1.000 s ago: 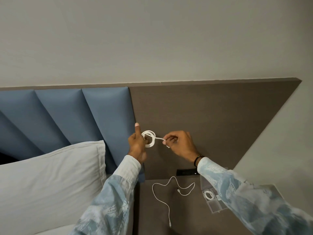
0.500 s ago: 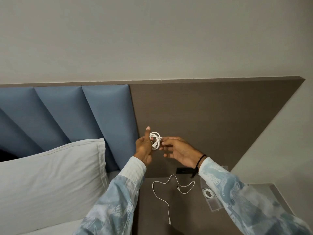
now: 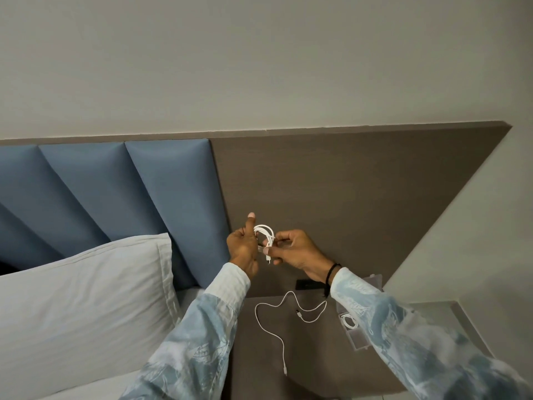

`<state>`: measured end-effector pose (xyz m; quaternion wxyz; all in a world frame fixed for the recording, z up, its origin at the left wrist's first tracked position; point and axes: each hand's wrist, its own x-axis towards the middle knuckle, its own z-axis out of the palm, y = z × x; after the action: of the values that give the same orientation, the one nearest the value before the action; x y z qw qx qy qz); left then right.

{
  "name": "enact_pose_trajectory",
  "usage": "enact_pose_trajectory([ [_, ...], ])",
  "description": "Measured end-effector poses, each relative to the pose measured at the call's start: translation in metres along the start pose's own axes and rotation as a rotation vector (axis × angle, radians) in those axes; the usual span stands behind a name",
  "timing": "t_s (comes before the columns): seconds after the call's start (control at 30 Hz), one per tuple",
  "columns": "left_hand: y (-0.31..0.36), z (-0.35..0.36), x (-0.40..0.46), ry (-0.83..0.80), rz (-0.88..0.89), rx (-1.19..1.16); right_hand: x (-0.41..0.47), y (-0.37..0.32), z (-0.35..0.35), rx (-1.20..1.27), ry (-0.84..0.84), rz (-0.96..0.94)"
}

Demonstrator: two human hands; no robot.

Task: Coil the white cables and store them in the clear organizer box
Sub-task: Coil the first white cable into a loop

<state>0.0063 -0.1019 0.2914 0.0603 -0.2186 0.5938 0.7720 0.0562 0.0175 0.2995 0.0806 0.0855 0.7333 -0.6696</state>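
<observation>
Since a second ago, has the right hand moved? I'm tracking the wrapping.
Yes. The right hand closed leftward onto the coil held by the left hand, judged against the blue headboard panel's edge.

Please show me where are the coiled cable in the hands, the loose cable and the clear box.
coiled cable (image 3: 264,233): head view, on its top loops.
loose cable (image 3: 269,332): head view, on its middle stretch.
clear box (image 3: 359,340): head view, on an empty compartment.
</observation>
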Motion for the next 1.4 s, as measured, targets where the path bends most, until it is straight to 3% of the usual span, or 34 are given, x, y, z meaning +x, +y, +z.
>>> enact_pose_trajectory([
  [0.3, -0.089, 0.024, -0.007, -0.144, -0.103, 0.234, -0.015, 0.074, -0.062, 0.279, 0.097, 0.316],
  [0.63, -0.219, 0.088, -0.020, -0.346, -0.311, 0.309, -0.025, 0.196, -0.176, 0.278, 0.235, 0.549],
  [0.93, -0.427, 0.153, 0.016, -0.229, -0.465, 0.546, 0.004, 0.393, -0.275, 0.236, 0.304, 0.817],
  [1.17, -0.569, 0.164, 0.046, -0.120, -0.484, 0.748, 0.031, 0.534, -0.300, 0.006, 0.323, 0.867],
  [1.4, -0.603, 0.156, 0.044, -0.191, -0.264, 0.957, 0.042, 0.573, -0.292, -0.365, 0.300, 0.697],
])
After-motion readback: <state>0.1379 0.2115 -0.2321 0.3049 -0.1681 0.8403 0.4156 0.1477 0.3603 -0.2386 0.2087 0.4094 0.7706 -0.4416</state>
